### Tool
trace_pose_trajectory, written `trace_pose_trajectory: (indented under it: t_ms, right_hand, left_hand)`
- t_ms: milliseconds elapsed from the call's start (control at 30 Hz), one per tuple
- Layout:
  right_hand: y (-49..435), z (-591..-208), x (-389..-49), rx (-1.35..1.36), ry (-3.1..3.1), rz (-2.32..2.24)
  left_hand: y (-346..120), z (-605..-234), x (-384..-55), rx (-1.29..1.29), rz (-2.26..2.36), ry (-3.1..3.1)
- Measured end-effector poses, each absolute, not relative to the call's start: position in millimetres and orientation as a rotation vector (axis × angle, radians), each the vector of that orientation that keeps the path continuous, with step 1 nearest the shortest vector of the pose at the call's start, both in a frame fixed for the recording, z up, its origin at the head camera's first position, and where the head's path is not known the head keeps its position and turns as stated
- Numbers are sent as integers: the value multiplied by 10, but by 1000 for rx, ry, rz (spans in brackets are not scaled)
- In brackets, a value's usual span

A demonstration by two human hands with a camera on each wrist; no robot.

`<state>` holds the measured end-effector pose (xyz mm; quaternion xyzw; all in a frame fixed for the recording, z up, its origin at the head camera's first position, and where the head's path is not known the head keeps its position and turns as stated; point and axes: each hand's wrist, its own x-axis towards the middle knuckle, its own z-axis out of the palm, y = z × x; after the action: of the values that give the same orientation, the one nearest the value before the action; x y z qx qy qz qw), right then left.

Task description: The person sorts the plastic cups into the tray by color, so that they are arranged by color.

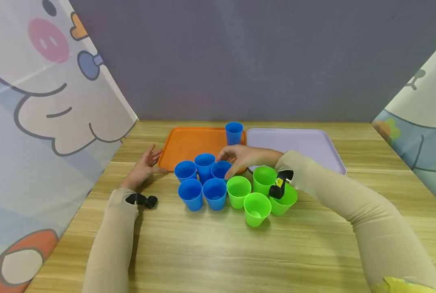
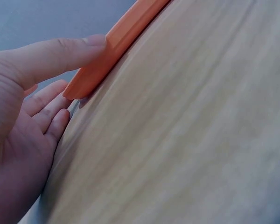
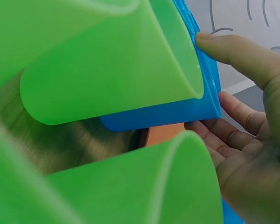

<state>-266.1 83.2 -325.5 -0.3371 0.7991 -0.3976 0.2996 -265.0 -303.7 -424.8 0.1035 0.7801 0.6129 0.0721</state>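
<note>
Pinching the rim of the blue cup [image 1: 220,168] mid-frame, looks like, with the right hand [image 1: 245,156]. Left hand [image 1: 144,167] is spread, touching the orange tray [image 1: 196,142]. Cup's probably light, stiffish, slick, hardly fragile; I'd grab below the lip. Stands upright, mouth up, long axis vertical.

The 2 arms [image 1: 110,244] reach forward, the right bent. Left hand [image 1: 144,167] holds thumb and fingers apart; right hand [image 1: 244,158] curves, thumb facing fingers whose bend is hard to judge.
</note>
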Motion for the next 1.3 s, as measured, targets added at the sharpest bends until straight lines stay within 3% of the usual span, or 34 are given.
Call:
trace_pose_trajectory:
  t_ms: [1300]
  right_hand:
    - [870,-3112,-2726,-1035,2291,-953]
  left_hand:
    - [-3045,-4256,-2657,314,1818,2354]
